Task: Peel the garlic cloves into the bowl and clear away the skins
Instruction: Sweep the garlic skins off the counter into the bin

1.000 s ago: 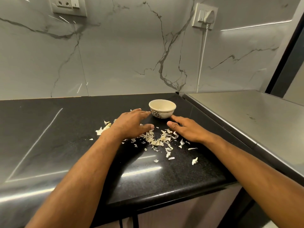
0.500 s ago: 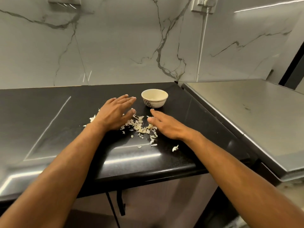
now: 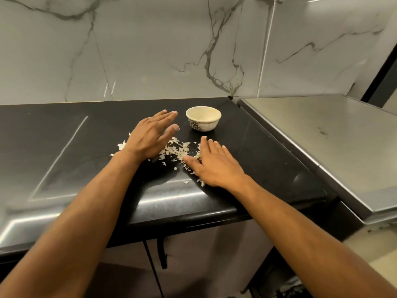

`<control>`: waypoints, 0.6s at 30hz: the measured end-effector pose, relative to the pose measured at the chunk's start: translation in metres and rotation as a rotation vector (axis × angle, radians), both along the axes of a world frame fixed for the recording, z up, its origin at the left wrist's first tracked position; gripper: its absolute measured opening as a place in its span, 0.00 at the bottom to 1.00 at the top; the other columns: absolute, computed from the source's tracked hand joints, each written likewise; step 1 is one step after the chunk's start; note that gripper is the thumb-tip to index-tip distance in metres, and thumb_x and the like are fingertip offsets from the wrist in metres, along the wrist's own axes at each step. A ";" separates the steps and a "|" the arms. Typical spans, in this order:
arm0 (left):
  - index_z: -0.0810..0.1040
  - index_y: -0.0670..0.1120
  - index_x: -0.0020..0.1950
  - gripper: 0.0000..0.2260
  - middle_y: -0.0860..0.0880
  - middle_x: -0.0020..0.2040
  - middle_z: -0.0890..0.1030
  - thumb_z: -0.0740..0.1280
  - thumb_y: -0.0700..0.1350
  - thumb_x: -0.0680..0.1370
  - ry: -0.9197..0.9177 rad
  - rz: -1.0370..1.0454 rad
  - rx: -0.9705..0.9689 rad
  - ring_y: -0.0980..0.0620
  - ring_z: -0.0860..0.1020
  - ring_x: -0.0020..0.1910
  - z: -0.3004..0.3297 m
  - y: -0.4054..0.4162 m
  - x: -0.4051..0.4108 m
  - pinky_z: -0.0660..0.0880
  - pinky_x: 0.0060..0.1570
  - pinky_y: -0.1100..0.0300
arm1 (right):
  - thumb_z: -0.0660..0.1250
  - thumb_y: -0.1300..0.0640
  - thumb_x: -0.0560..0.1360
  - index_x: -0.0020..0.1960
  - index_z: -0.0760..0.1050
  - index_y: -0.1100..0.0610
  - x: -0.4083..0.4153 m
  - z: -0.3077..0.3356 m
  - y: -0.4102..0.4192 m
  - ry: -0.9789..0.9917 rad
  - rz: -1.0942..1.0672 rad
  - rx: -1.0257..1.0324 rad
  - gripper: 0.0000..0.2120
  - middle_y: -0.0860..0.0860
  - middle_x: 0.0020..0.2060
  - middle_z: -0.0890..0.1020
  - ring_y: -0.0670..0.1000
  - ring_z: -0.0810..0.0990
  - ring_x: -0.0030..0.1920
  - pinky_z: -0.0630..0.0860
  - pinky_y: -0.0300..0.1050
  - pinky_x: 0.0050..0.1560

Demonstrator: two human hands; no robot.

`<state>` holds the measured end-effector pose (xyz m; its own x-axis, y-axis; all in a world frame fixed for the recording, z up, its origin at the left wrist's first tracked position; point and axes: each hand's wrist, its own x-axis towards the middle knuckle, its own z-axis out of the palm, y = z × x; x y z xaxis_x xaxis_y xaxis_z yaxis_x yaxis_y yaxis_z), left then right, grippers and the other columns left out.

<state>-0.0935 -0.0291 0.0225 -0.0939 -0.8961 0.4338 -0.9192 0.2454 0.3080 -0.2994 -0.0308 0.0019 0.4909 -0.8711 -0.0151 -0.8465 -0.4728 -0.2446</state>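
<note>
Nearest the counter's (image 3: 64, 147) front edge, the right hand (image 3: 214, 166) lies palm down with its fingers straight and together, holding nothing. Its thumb side and fingertips touch the garlic skins (image 3: 178, 151), and a few flakes lie just at the heel of the palm, close to the rounded edge.

The skins sit in a loose heap between the two hands, thickest just left of the right hand's thumb and thinning out toward the near edge.

A little farther back, the left hand (image 3: 150, 136) is also flat and spread, fingers straight, thumb set apart, gripping nothing. Its palm edge rests against the left side of the heap. Some skins (image 3: 122, 145) lie outside the heap, just left of this hand's wrist, on the side away from the right hand.

Beyond both sets of fingertips stands the bowl (image 3: 203, 119), upright, just right of the left hand's fingertips and apart from them, and directly past the right hand's fingertips with bare counter between. What is inside the bowl cannot be told.

Behind it rises the marble wall (image 3: 150, 50); a steel top (image 3: 322, 136) lies to the right of the right hand.
</note>
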 end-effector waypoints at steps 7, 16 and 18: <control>0.66 0.48 0.75 0.21 0.50 0.75 0.68 0.55 0.52 0.84 0.221 0.056 -0.025 0.54 0.59 0.76 -0.001 -0.001 0.017 0.57 0.72 0.56 | 0.51 0.40 0.82 0.80 0.48 0.57 0.032 0.017 -0.010 -0.398 0.049 0.191 0.33 0.53 0.80 0.52 0.51 0.51 0.79 0.50 0.48 0.76; 0.66 0.52 0.75 0.27 0.50 0.75 0.68 0.49 0.63 0.81 -0.015 -0.011 0.161 0.50 0.64 0.75 0.009 -0.019 0.052 0.62 0.71 0.49 | 0.46 0.39 0.83 0.80 0.45 0.57 0.049 0.013 -0.039 -0.114 0.171 0.100 0.33 0.53 0.80 0.51 0.51 0.49 0.79 0.44 0.50 0.77; 0.69 0.52 0.74 0.25 0.52 0.74 0.69 0.51 0.62 0.82 0.029 -0.023 0.174 0.51 0.67 0.73 0.008 -0.027 0.059 0.63 0.70 0.52 | 0.45 0.37 0.82 0.80 0.44 0.57 0.062 0.008 -0.043 -0.110 0.285 0.095 0.34 0.53 0.80 0.50 0.49 0.48 0.79 0.44 0.48 0.78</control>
